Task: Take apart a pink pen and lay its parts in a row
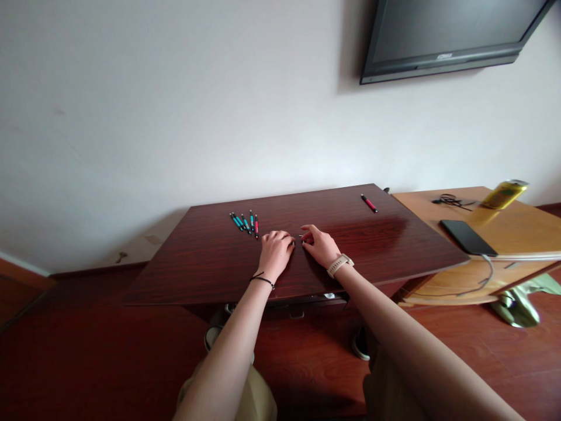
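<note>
My left hand [277, 251] rests low over the dark red wooden table [210, 275], its fingers curled together; what they hold, if anything, is hidden. Just to its right, my right hand [322, 245] has its thumb and fingers bent inward, with the index finger stretched somewhat further out. A tiny thin light-coloured piece [300, 235] shows at the right fingertips, too small to name. Left of my left hand lie several teal-and-black pens [245, 223] and one red-and-black pen [256, 227]. Another red-and-black pen [369, 203] lies apart near the table's far right corner.
A lower light-wood cabinet [521, 234] adjoins on the right, bearing a black phone [468, 237] with a white cable, a black cord [452, 201] and a yellow can [505, 195]. A television [451, 35] hangs on the white wall. A green bag-like item [519, 307] lies below.
</note>
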`<state>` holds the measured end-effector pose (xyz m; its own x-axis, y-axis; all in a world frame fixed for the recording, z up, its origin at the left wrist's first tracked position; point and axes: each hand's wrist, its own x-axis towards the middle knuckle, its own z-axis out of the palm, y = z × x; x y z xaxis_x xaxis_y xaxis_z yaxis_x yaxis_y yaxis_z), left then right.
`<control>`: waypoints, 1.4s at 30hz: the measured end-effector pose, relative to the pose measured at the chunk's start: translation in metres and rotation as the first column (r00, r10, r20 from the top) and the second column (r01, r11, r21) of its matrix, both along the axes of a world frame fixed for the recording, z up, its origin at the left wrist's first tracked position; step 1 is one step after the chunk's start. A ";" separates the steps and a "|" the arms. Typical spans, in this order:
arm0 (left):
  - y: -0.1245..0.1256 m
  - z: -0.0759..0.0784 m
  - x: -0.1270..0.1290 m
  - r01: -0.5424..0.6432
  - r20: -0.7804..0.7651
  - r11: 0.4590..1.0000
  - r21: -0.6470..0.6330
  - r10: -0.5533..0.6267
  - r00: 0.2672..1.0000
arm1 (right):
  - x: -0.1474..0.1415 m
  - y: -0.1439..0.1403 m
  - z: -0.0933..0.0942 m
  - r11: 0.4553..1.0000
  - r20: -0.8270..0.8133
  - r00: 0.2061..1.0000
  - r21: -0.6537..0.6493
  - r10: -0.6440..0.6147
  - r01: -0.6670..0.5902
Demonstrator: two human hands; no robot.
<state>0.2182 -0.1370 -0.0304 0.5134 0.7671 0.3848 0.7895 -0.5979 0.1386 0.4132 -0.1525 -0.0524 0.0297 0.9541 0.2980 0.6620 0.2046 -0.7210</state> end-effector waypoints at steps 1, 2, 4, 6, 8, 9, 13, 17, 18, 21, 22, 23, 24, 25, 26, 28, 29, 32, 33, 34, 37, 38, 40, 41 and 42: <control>0.000 0.000 0.000 -0.003 0.000 1.000 -0.004 0.003 1.000 | 0.000 0.000 0.000 1.000 0.003 1.000 0.004 0.001 -0.001; 0.000 0.000 0.000 -0.004 0.001 1.000 -0.008 0.004 1.000 | 0.000 0.000 0.000 1.000 0.006 1.000 0.007 0.004 -0.004; 0.000 -0.001 0.001 -0.002 0.007 1.000 -0.008 0.002 1.000 | 0.001 0.000 0.000 1.000 0.008 1.000 0.010 0.005 -0.006; 0.001 0.000 0.000 -0.003 0.012 1.000 -0.007 0.003 1.000 | 0.001 0.000 0.000 1.000 0.009 1.000 0.013 0.002 -0.003; 0.001 0.002 -0.002 -0.011 0.015 1.000 -0.009 0.011 1.000 | 0.002 0.000 0.001 1.000 0.009 1.000 0.016 0.002 -0.002; 0.000 0.003 -0.004 -0.017 0.017 1.000 -0.010 0.017 1.000 | 0.002 -0.001 0.001 1.000 0.008 1.000 0.016 0.002 -0.002; -0.003 0.010 -0.017 -0.033 0.038 0.999 0.004 0.033 0.999 | 0.007 -0.001 0.004 1.000 0.020 1.000 0.029 -0.002 0.001; -0.010 0.013 -0.032 -0.029 0.028 1.000 -0.001 0.029 0.999 | 0.017 -0.002 0.004 0.994 0.087 0.995 0.097 -0.052 0.044; -0.012 0.014 -0.036 -0.029 0.024 1.000 -0.002 0.029 0.999 | 0.020 -0.003 0.004 0.992 0.111 0.992 0.114 -0.064 0.052; -0.017 0.016 -0.046 -0.041 0.016 0.999 0.004 0.041 0.999 | 0.030 -0.004 0.002 0.987 0.199 0.974 0.145 -0.104 0.076; -0.018 0.017 -0.049 -0.049 0.012 0.999 0.004 0.049 0.999 | 0.034 -0.005 0.000 0.985 0.227 0.966 0.149 -0.124 0.091; -0.018 0.017 -0.053 -0.060 0.008 0.998 0.005 0.060 0.998 | 0.037 -0.006 -0.001 0.983 0.251 0.958 0.150 -0.142 0.106; -0.018 0.018 -0.057 -0.072 0.004 0.997 0.004 0.072 0.997 | 0.040 -0.006 -0.002 0.982 0.271 0.950 0.148 -0.157 0.120; -0.017 0.019 -0.060 -0.085 0.001 0.996 0.001 0.085 0.996 | 0.043 -0.007 -0.004 0.981 0.287 0.943 0.144 -0.167 0.130; -0.017 0.019 -0.064 -0.097 -0.001 0.995 -0.001 0.097 0.995 | 0.046 -0.007 -0.005 0.982 0.299 0.939 0.136 -0.168 0.133; -0.016 0.020 -0.070 -0.124 0.001 0.992 -0.011 0.124 0.992 | 0.050 -0.007 -0.008 0.986 0.310 0.938 0.110 -0.153 0.125; -0.015 0.020 -0.073 -0.136 0.004 0.991 -0.018 0.136 0.991 | 0.051 -0.007 -0.009 0.988 0.311 0.940 0.097 -0.141 0.116; -0.016 0.018 -0.077 -0.159 0.013 0.987 -0.030 0.160 0.987 | 0.053 -0.007 -0.011 0.992 0.306 0.945 0.083 -0.119 0.098; -0.016 0.017 -0.077 -0.162 0.017 0.986 -0.030 0.162 0.987 | 0.053 -0.007 -0.011 0.992 0.305 0.946 0.085 -0.111 0.089; -0.016 0.016 -0.077 -0.161 0.021 0.987 -0.029 0.161 0.987 | 0.053 -0.007 -0.011 0.993 0.306 0.947 0.087 -0.103 0.080; -0.017 0.015 -0.075 -0.157 0.040 0.987 -0.021 0.158 0.987 | 0.053 -0.007 -0.010 0.993 0.313 0.945 0.090 -0.096 0.072; -0.017 0.016 -0.074 -0.156 0.048 0.988 -0.016 0.156 0.987 | 0.052 -0.007 -0.009 0.993 0.315 0.943 0.094 -0.102 0.076; -0.018 0.017 -0.071 -0.144 0.070 0.989 -0.008 0.145 0.987 | 0.050 -0.010 -0.007 0.990 0.315 0.943 0.112 -0.112 0.080; -0.018 0.018 -0.070 -0.131 0.085 0.991 -0.004 0.131 0.988 | 0.049 -0.012 -0.006 0.989 0.310 0.945 0.127 -0.108 0.072; -0.019 0.019 -0.068 -0.111 0.100 0.994 0.000 0.110 0.989 | 0.047 -0.015 -0.004 0.988 0.302 0.949 0.142 -0.096 0.055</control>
